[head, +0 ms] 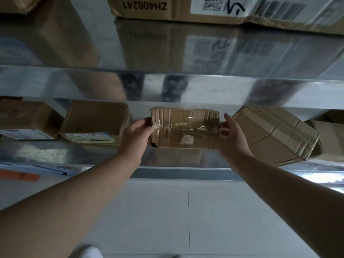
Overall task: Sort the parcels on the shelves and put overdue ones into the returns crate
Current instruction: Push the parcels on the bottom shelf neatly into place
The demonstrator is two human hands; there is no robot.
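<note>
Head view, taped parcel (183, 128) between both hands, left hand (136, 134) and right hand (230, 135) grip clamped on its ends

Label text on box (28, 134) at 9 o'clock too blurred to read; top carton (223, 8) at 12 o'clock cropped by frame edge.

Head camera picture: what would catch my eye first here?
First, two bare arms reaching to a shiny metal shelf, the left hand and right hand gripping the ends of a battered, taped cardboard parcel. Next, a tilted box leans at its right, and a big labelled carton sits on the shelf above.
</note>
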